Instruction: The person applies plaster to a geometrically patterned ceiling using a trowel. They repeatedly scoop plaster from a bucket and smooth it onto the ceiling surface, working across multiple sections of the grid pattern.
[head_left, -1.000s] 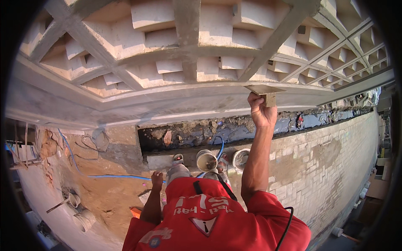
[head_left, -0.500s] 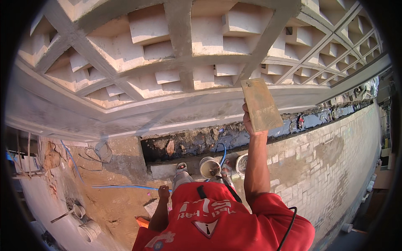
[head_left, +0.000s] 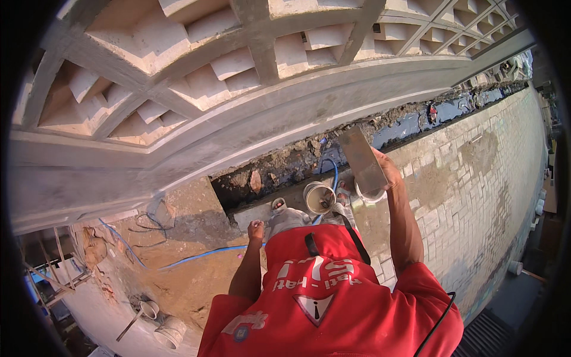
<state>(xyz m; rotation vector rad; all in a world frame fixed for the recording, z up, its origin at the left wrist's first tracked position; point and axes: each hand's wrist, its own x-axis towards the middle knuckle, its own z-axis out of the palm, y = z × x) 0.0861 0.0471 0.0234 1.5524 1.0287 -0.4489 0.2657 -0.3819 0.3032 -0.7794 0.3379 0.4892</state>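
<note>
My right hand (head_left: 388, 170) grips a plastering float (head_left: 358, 157), a flat rectangular board with a dull grey-brown face. It is held out over the paving, at the edge of the muddy trench. The handle side of the float is hidden from me. Close to my left thigh, my left hand (head_left: 256, 230) hangs with its fingers curled closed, and nothing shows in it. A bucket (head_left: 319, 198) stands between my feet. Partly covered by the float and right hand is a white bucket (head_left: 370, 196).
A latticed concrete block wall (head_left: 267, 113) rises in front. Along its foot runs a trench (head_left: 279, 169) with dark water and rubble. A blue hose (head_left: 205, 254) crosses the sandy ground at left, near two buckets (head_left: 171, 332). Brick paving (head_left: 452, 196) stretches right.
My right hand has lowered the float from in front of the wall toward the trench and buckets. My left hand has risen slightly beside my leg. The whole view has shifted.
</note>
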